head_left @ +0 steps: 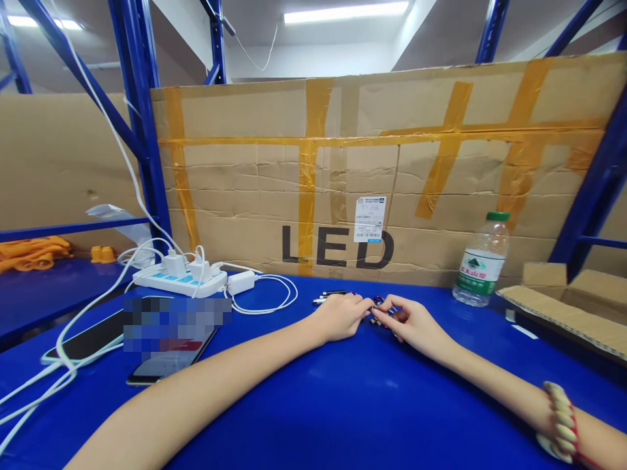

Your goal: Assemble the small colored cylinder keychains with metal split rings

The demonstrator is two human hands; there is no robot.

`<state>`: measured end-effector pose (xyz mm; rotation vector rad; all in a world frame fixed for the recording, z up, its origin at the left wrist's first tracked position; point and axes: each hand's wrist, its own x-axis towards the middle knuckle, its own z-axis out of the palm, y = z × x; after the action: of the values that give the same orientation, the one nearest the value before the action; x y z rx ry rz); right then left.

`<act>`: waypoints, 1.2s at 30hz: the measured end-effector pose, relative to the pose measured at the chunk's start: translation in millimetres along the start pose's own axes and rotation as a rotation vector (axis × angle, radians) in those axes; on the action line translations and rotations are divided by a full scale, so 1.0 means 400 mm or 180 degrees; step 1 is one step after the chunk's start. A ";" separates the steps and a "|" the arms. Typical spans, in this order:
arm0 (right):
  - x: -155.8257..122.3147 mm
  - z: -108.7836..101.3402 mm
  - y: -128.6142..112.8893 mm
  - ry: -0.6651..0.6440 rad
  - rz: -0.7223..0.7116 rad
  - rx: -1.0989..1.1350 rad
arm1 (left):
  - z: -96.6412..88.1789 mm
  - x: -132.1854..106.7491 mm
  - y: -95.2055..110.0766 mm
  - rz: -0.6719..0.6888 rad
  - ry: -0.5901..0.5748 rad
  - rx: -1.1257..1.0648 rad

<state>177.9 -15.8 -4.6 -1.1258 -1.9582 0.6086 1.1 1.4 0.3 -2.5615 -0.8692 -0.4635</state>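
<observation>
Both hands meet over the far middle of the blue tabletop point(313, 405). My left hand point(343, 316) rests palm down, its fingers bent and drawn together at the fingertips of the other hand. My right hand point(410, 320) pinches with thumb and index finger; whatever sits in that pinch is too small to name. Small dark and shiny pieces point(376, 320) lie around and under the fingertips, partly covered. Just beyond my left hand are slim black and silver pen-like sticks point(329, 295), partly hidden by it. A beaded bracelet point(561, 421) circles my right wrist.
At left are a white power strip point(181, 282) with plugged-in chargers, loose white cables point(66, 339) and two phones point(171, 362). A water bottle point(481, 261) and an open cardboard box point(568, 313) stand at right. A taped cardboard sheet point(255, 189) closes the back.
</observation>
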 end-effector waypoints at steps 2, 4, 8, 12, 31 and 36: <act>0.000 -0.001 -0.002 0.0004 -0.0011 0.0016 | -0.001 0.000 0.000 -0.0009 -0.0002 -0.0058; -0.001 -0.002 -0.004 0.0029 -0.0008 0.0043 | -0.002 0.001 0.000 -0.0021 -0.0008 -0.0102; -0.003 -0.003 -0.009 0.0098 0.0017 0.0129 | -0.001 0.001 0.001 -0.0073 0.0035 -0.0193; -0.004 -0.003 -0.010 0.0111 0.0005 0.0170 | 0.000 0.001 0.001 -0.0071 0.0058 -0.0224; -0.004 -0.003 -0.007 0.0066 -0.0074 0.0123 | -0.004 0.001 0.002 -0.0073 0.0008 -0.0192; -0.005 -0.003 -0.008 0.0057 -0.0054 0.0167 | -0.001 0.002 0.001 -0.0053 0.0016 -0.0178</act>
<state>177.9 -19.0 -2.3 -1.0779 -1.9237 0.6352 1.8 1.2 0.7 -2.6044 -0.8882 -0.5059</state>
